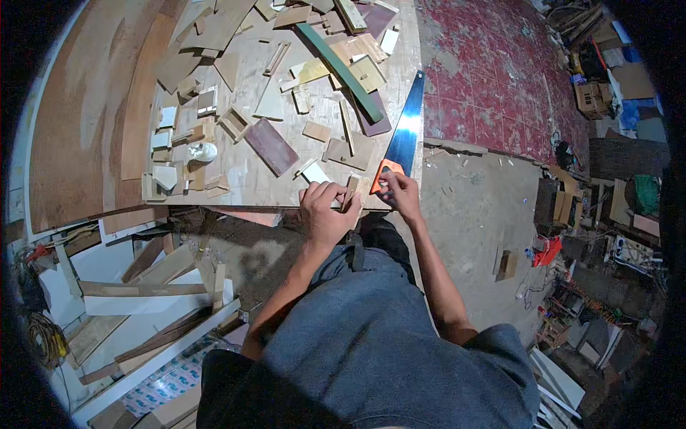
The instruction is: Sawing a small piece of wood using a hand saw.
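At the near edge of the wooden worktable (243, 168), my left hand (327, 207) is closed on a small wooden strip (351, 191), thumb on one side and fingers on the other. My right hand (399, 193) has its fingers curled at the orange handle of a hand saw (404, 139); part of the grip is hidden behind them. The saw's shiny blade points away along the table's right edge. Just beyond my left hand lies a pale wood piece (311, 171), and a maroon board (271, 146) rests farther left.
Wood offcuts, small wooden frames (233, 124) and a long green strip (340, 71) cover the tabletop. A white bottle or roll (202, 151) stands at the left. Boards (146, 297) are heaped on the floor at lower left; a red bag (548, 252) lies to the right.
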Motion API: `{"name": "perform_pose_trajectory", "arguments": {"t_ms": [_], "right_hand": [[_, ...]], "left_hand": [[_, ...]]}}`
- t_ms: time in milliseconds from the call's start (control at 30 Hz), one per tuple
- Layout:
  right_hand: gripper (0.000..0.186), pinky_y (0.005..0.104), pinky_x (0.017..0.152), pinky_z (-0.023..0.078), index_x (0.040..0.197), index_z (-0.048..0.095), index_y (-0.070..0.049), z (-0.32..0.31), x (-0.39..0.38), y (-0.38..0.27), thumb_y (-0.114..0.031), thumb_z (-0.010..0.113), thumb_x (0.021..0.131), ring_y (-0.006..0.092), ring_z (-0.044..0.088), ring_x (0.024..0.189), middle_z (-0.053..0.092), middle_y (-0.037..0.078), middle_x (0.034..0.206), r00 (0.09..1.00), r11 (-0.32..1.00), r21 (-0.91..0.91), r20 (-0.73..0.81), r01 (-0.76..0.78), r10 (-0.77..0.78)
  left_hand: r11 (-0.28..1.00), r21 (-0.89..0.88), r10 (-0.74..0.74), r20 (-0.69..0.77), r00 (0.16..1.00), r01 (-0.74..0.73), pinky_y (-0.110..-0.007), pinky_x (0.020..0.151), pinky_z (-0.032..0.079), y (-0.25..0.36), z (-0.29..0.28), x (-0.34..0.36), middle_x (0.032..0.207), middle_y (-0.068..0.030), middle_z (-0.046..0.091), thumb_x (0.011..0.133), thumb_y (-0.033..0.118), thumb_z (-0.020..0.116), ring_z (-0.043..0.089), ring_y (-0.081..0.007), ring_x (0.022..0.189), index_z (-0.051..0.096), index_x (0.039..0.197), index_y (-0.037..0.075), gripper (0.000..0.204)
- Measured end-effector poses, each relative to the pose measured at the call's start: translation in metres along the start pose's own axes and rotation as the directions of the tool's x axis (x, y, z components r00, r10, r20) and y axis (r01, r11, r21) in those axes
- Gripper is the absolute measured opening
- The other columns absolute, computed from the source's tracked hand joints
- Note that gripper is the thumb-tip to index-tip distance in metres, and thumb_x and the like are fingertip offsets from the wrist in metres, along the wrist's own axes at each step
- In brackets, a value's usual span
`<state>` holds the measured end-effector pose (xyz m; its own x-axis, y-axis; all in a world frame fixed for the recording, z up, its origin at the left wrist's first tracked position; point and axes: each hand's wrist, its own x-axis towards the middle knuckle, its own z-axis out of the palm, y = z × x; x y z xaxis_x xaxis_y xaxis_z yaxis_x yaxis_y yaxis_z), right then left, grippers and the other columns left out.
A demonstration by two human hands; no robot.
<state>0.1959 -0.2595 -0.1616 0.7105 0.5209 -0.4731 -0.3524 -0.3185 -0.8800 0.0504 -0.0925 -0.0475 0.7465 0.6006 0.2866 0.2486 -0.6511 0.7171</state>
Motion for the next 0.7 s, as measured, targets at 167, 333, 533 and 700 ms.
{"name": "perform_pose_trajectory", "arguments": {"t_ms": [167, 333, 533, 700], "right_hand": [[0.028, 0.0250, 0.064, 0.054, 0.107, 0.072, 0.001, 0.024, -0.050, -0.091, -0.023, 0.058, 0.104, 0.0089, 0.066, 0.074, 0.072, 0.003, 0.084, 0.956, 0.985, 0.011, 0.239, 0.170, -0.168], [0.023, 0.0285, 0.064, 0.055, 0.101, 0.071, 0.004, 0.022, -0.062, -0.102, -0.017, 0.061, 0.101, 0.0117, 0.067, 0.074, 0.071, 0.006, 0.082, 0.972, 0.975, -0.150, 0.195, 0.164, -0.133], [0.018, 0.0306, 0.064, 0.054, 0.102, 0.071, 0.002, 0.017, -0.074, -0.096, -0.014, 0.069, 0.095, 0.0187, 0.068, 0.070, 0.069, 0.012, 0.082, 0.931, 0.887, -0.288, 0.165, 0.361, -0.325], [0.015, 0.0323, 0.063, 0.054, 0.098, 0.069, 0.002, 0.007, -0.086, -0.110, -0.012, 0.070, 0.094, 0.0214, 0.067, 0.069, 0.068, 0.012, 0.081, 0.924, 0.850, -0.363, 0.186, 0.381, -0.335]], "left_hand": [[0.997, -0.072, 0.005, 0.013, 1.000, -0.004, -0.040, 0.074, 0.040, 0.001, 0.007, -0.006, 0.075, -0.0015, 0.060, 0.073, 0.021, 0.080, 0.058, -0.0246, 0.077, 0.063, 0.080, 0.011, 0.021], [0.991, -0.112, -0.075, 0.037, 0.996, 0.079, -0.042, 0.078, 0.044, 0.012, 0.007, -0.002, 0.079, -0.0057, 0.061, 0.073, 0.020, 0.079, 0.059, -0.0271, 0.079, 0.064, 0.092, 0.008, 0.027], [0.912, -0.335, -0.110, 0.360, 0.926, 0.238, -0.040, 0.071, 0.053, 0.007, 0.010, -0.001, 0.087, -0.0130, 0.069, 0.075, 0.017, 0.082, 0.068, -0.0322, 0.078, 0.066, 0.094, 0.003, 0.029], [0.904, -0.322, -0.155, 0.369, 0.917, 0.282, -0.040, 0.069, 0.052, 0.020, 0.010, -0.003, 0.086, -0.0119, 0.070, 0.072, 0.015, 0.085, 0.067, -0.0311, 0.076, 0.068, 0.092, 0.004, 0.028]]}}
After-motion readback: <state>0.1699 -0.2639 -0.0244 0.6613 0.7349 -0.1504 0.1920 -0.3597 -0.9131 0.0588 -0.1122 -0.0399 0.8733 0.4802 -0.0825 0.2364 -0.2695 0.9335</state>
